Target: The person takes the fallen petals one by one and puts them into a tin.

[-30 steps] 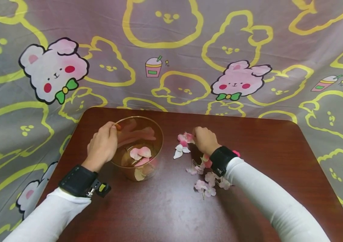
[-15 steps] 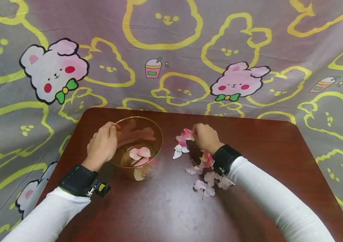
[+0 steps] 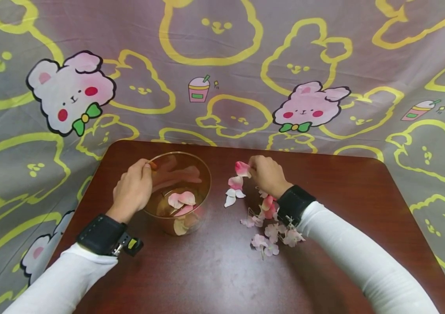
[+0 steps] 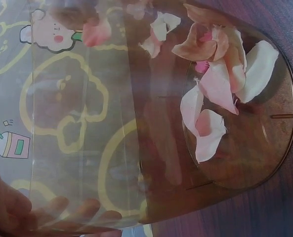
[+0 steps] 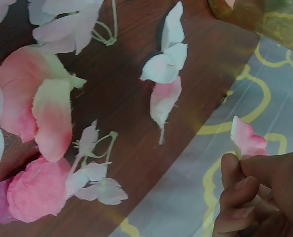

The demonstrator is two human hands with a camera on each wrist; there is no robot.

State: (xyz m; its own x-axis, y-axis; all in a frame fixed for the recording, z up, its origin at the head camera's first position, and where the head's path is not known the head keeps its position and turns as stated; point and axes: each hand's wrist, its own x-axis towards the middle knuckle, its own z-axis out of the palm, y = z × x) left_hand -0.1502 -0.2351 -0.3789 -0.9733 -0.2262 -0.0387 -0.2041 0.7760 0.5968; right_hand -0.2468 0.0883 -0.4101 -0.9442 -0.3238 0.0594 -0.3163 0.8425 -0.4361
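My left hand grips the rim of a see-through amber bin, with fingers showing through its wall in the left wrist view. Several pink and cream petals lie in the bottom of the bin. Between thumb and forefinger, my right hand pinches a pink petal, held above the table. Just nearer than that petal lie a pale pink petal and a small white-petalled cluster. Pale pink blossoms on thin stems and a coral petal lie near my right wrist.
The dark red-brown table bears everything. A grey cloth printed with yellow outlines and rabbit faces hangs behind it and at both sides. A bright pink flower head shows in the right wrist view, near more blossoms.
My right hand has risen slightly and moved away from me with the pink petal, which has come apart from the petals below it. My left hand and the bin have stayed put.
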